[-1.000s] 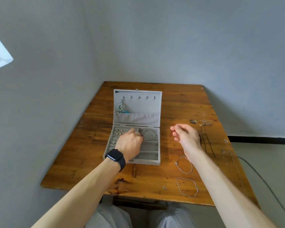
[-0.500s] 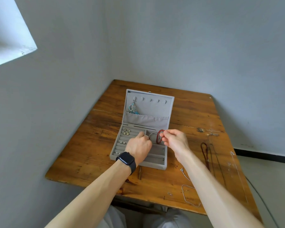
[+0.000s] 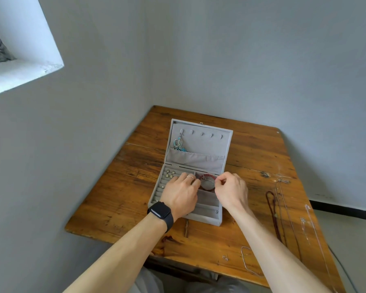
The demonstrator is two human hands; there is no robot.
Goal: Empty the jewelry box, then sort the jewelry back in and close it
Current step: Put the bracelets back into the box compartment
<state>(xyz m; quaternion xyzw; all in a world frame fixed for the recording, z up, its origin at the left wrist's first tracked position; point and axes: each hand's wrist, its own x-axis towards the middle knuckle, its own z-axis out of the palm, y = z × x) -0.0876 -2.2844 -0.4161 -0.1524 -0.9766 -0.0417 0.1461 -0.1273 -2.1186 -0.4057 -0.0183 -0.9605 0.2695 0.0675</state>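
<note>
My right hand (image 3: 232, 191) pinches the red beaded bracelet (image 3: 207, 177), flanked by both hands inside the grey velvet jewelry box (image 3: 205, 221); whether my left hand (image 3: 182, 193) grips anything is unclear.

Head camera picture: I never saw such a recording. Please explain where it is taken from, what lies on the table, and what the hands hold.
No machine here: a person wears the camera on the head, so you look down along both bare arms. On the brown wooden table stands an open grey fabric-covered jewelry box. Turquoise dangling earrings hang inside its lid; small pale studs sit in its left rows. The right hand pinches a red beaded bracelet at the box's rear right compartment. The left hand reaches the bracelet's other side; whether it grips, I cannot tell. A dark red cord necklace and a thin silver chain lie on the table right of the box.
</note>
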